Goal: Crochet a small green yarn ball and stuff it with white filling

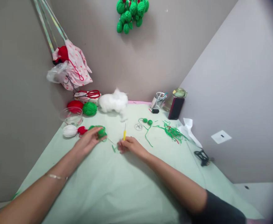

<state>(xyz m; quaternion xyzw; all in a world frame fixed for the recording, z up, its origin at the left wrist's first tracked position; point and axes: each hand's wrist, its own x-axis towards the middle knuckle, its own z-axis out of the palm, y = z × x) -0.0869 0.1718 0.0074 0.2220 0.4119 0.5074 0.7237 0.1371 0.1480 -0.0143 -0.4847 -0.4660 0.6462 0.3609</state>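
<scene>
Head view: above the cloth-covered desk, the left hand has its grip curled around a green yarn piece, near a small red yarn bundle, while the right hand's narrow grip holds a yellow-handled tool pointing away from the person. A thin line spans the gap between the hands, too blurred to identify, with green scraps beside the right hand. Farther back, two green crocheted balls lie near a clear round disc.
</scene>
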